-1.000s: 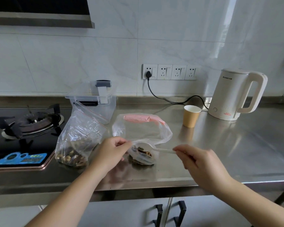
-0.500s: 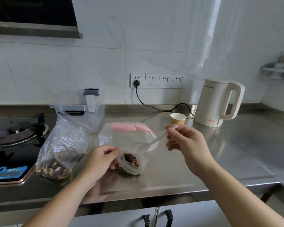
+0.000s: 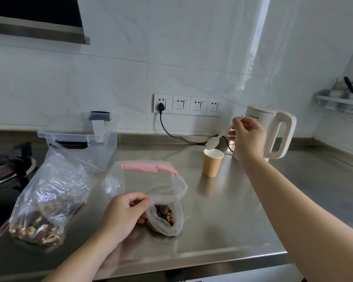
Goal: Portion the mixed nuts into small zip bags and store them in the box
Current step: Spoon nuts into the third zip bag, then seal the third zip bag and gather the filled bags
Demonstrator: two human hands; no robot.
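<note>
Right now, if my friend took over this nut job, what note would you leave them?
Left hand pinches the small zip bag open on the counter; it holds some nuts, unsealed.
Right hand holds the white spoon, bowl just above the paper cup.
Big nut bag stands at left; clear box sits behind it.
Done: one portion started.
Left: seal it, fill more bags, put them in the box.

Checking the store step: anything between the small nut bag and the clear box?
Partly. The small zip bag, gripped by the left hand, lies near the counter's front; the clear box stands at the back left. The large nut bag leans in front of the box. The box's lid looks shut.
</note>
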